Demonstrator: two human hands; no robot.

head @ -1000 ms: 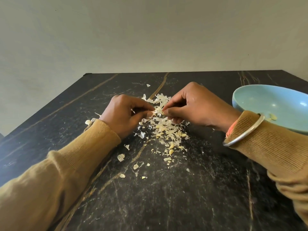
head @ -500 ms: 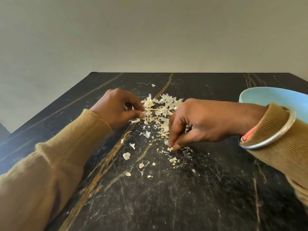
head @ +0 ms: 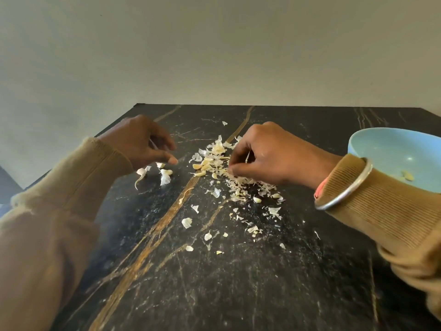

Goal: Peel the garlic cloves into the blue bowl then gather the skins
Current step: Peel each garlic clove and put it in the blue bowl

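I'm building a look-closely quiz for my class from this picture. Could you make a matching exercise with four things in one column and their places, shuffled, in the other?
Things
1. blue bowl
2. pile of garlic skins
3. metal bangle
4. left hand

Places
A. round the cuff of the right sleeve
B. at the right side of the table
C. mid-table, at the fingertips of the right hand
D. by a few loose pieces on the table's left side

Pairs: 1-B, 2-C, 3-A, 4-D
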